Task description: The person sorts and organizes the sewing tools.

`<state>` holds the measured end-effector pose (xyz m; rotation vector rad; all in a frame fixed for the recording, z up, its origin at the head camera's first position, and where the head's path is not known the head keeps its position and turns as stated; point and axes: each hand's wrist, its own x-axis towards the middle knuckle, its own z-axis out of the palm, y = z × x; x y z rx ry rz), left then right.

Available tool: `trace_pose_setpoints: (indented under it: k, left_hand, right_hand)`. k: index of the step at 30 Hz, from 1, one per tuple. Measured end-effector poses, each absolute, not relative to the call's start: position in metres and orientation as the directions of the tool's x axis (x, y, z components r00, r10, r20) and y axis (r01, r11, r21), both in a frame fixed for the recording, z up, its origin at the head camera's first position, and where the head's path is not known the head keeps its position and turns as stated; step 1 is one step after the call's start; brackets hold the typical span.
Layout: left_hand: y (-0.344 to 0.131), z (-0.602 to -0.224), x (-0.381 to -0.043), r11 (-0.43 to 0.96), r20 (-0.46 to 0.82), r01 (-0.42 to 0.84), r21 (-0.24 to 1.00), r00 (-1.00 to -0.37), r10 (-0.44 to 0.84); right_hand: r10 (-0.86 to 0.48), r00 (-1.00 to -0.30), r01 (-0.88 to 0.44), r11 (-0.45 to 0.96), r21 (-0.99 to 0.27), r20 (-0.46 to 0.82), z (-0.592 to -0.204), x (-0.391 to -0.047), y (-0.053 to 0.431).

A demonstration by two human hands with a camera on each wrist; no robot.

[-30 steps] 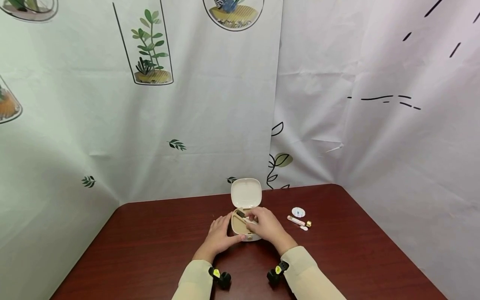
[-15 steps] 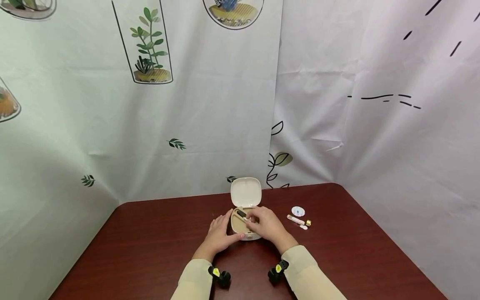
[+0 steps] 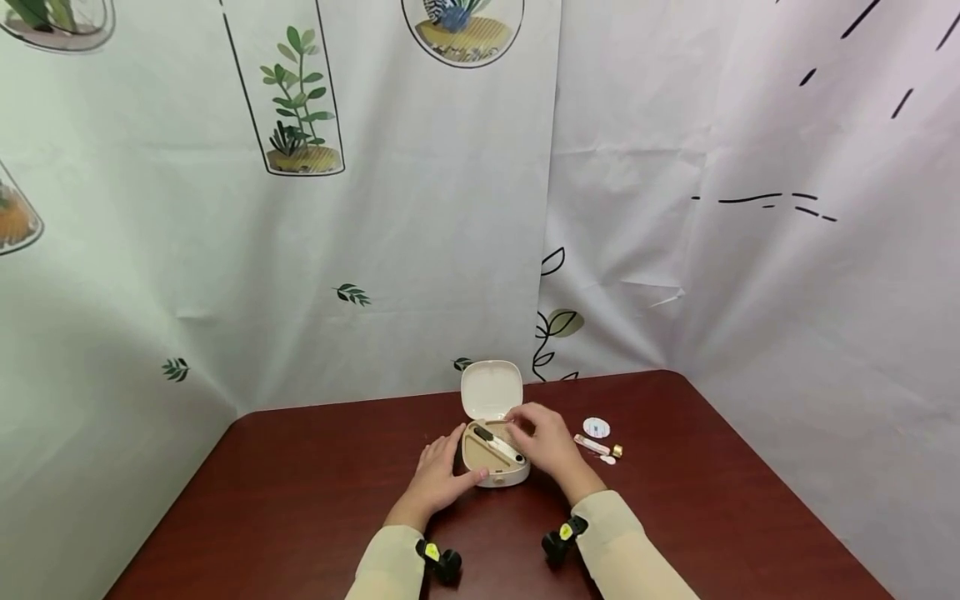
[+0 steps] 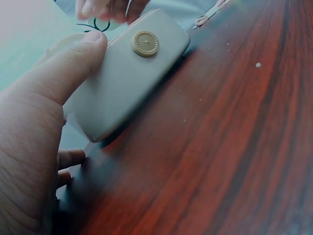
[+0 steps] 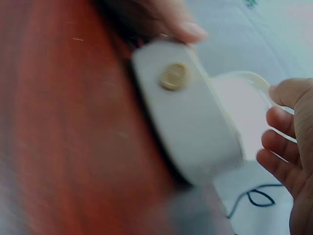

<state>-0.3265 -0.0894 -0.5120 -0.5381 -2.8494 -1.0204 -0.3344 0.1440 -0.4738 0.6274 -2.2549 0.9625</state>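
Cream rounded plastic case on red-brown wood-grain tabletop was braced by L hand, digits spread; nothing pinched by R hand, fingers parted. Slim black/white stick inside could've been dislodged w/ a bump.

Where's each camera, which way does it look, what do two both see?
Head: worn on the head, looks forward and down at the table and open case; left hand, right hand and sleeves show.
Left wrist: worn there, faces the case's front; left hand close, right hand at top.
Right wrist: worn there, faces that front too; right hand at right, left hand at top.
Both wrist views share the round button.
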Motion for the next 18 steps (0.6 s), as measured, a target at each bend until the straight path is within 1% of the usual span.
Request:
trace_pose_setpoints:
  k: [3, 6, 10, 13, 18]
  left_hand:
    - [-0.089, -0.511, -0.326, 0.716, 0.192, 0.358, 0.600, -0.933, 0.305]
    - [-0.089, -0.511, -0.326, 0.715, 0.202, 0.367, 0.595, -0.929, 0.308]
    - [-0.089, -0.513, -0.327, 0.707, 0.218, 0.386, 0.593, -0.922, 0.320]
    - [-0.088, -0.514, -0.328, 0.706, 0.218, 0.389, 0.592, -0.920, 0.324]
    - [-0.088, -0.515, -0.325, 0.700, 0.230, 0.394, 0.595, -0.919, 0.321]
  right_hand:
    - [-0.065, -0.694, -0.573, 0.652, -0.496, 0.717, -0.469, -0.339, 0.159]
    - [0.061, -0.733, -0.458, 0.691, -0.559, 0.677, -0.466, -0.341, 0.179]
    - [0.192, -0.819, -0.249, 0.730, -0.636, 0.540, -0.466, -0.341, 0.208]
    - [0.226, -0.867, -0.131, 0.755, -0.642, 0.443, -0.471, -0.342, 0.225]
    - [0.242, -0.896, -0.041, 0.789, -0.613, 0.371, -0.487, -0.343, 0.242]
